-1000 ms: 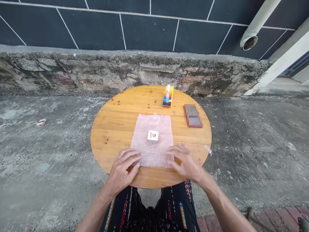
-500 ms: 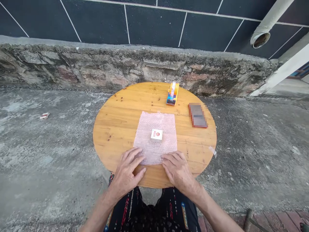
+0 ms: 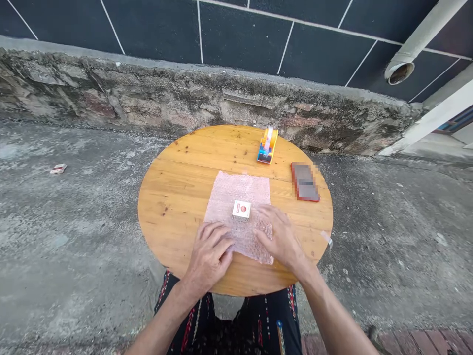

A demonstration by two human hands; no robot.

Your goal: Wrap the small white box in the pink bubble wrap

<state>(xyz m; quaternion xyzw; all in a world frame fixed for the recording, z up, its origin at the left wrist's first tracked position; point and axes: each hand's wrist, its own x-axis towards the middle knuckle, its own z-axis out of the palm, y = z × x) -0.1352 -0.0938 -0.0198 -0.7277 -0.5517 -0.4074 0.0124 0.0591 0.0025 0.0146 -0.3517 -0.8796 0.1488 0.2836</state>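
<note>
A pinkish sheet of bubble wrap point(image 3: 240, 190) lies on the round wooden table point(image 3: 177, 182). On its middle sits a small white box point(image 3: 241, 210) with red print on top. My left hand point(image 3: 212, 249) rests on the sheet's near left part, fingers bent and laid on it, thumb apart. My right hand point(image 3: 279, 234) is over the sheet's right edge, just right of the box. Its fingers are stretched out and the thumb is spread away from them, with nothing held. The sheet's near right corner shows below this hand.
A yellow and blue tape dispenser point(image 3: 268, 145) stands at the table's far side. To the right lies a flat dark, red-edged object point(image 3: 305, 181), blurred by pixels. A strip of tape point(image 3: 327, 238) hangs on the right rim. A stone ledge point(image 3: 177, 108) runs behind the table.
My right hand has moved forward and right, from the near edge up beside the box. My left hand has shifted slightly right and forward. The sheet's near edge now slants.
</note>
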